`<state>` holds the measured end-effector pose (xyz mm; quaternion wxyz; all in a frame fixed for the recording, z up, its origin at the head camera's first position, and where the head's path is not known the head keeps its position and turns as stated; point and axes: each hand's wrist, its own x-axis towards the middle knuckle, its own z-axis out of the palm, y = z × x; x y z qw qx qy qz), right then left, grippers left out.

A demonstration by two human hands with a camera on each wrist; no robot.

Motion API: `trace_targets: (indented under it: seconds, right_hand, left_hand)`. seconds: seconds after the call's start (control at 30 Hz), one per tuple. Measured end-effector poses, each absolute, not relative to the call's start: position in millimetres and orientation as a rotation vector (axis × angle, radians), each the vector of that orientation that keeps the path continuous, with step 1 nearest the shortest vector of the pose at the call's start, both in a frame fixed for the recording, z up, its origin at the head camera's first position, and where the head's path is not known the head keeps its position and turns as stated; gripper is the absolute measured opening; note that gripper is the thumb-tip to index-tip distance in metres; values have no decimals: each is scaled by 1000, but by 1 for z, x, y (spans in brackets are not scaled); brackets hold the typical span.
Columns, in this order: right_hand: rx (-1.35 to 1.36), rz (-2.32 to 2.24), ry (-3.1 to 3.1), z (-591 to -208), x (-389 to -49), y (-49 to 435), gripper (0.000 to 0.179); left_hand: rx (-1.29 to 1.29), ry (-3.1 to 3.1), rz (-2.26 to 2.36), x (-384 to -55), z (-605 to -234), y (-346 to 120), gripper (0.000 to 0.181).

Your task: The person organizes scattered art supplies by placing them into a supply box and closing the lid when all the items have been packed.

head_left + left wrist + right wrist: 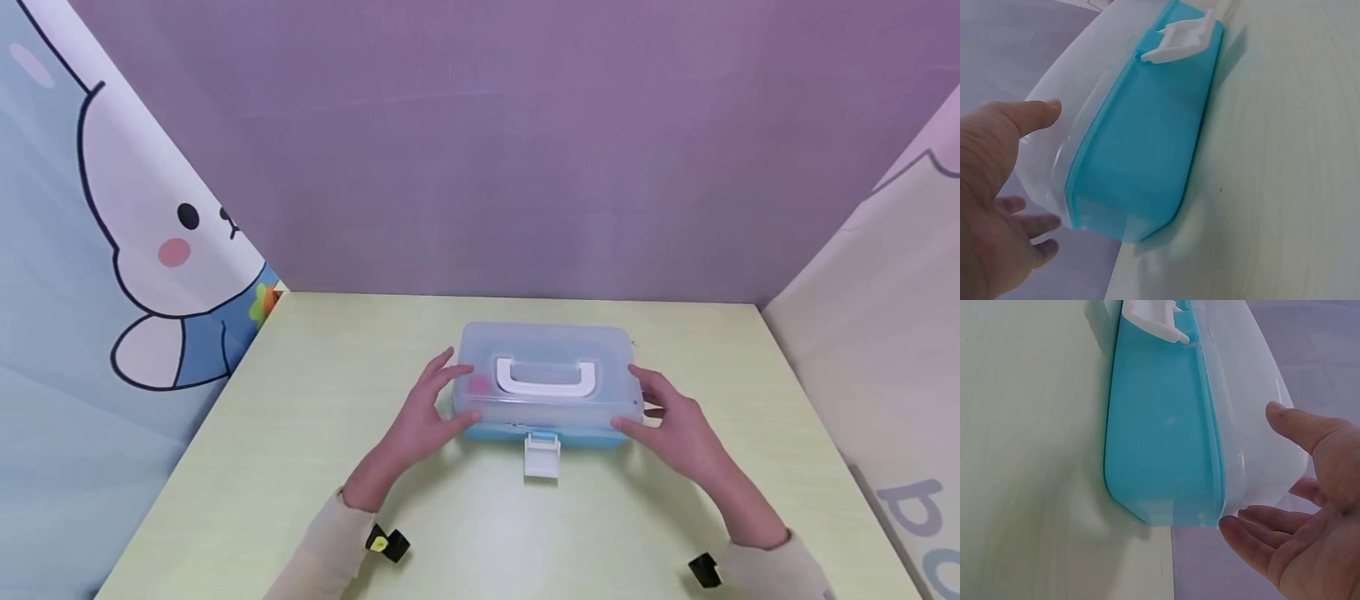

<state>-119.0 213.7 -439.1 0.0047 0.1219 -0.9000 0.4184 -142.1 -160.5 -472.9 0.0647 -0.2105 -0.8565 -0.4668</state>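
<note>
A storage box with a turquoise base (1138, 137) and a frosted clear lid (555, 342) sits on the table, its lid lying over the base. On top is a white carry handle (546, 387); at the front, a white latch (542, 456) hangs unfastened. My left hand (423, 421) is at the box's left end, thumb by the lid's front face and fingers spread past the corner. At the opposite end, my right hand (678, 429) has its thumb at the lid's front and its fingertips right at the lid's end, fingers only slightly bent.
The box stands on a pale wood-grain table (315, 358). Behind the table rises a purple backdrop (510, 167). A rabbit-print cloth (172, 275) hangs at the left, and a pale cloth (885, 333) borders the right side.
</note>
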Motion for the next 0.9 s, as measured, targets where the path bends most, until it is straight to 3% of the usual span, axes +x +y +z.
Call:
trace_targets:
  seconds: [0.17, 0.3, 0.67, 0.8, 0.9]
  right_hand:
    - [364, 1226, -2850, -441, -119, 212, 78]
    - [318, 1128, -2881, -442, -116, 209, 81]
    - [312, 690, -2877, -442, -121, 186, 84]
    - [426, 356, -2804, -437, -115, 170, 81]
    - [668, 201, -2627, -432, -108, 155, 62]
  left_hand:
    - [-803, -2539, -1103, -138, -475, -153, 51]
    - [-873, -2489, -957, -135, -476, -145, 59]
    - [-799, -2494, -701, -146, -481, -144, 74]
    - [-804, -2446, -718, -148, -483, -143, 74]
    - [-787, -2428, -742, -147, -483, -141, 73]
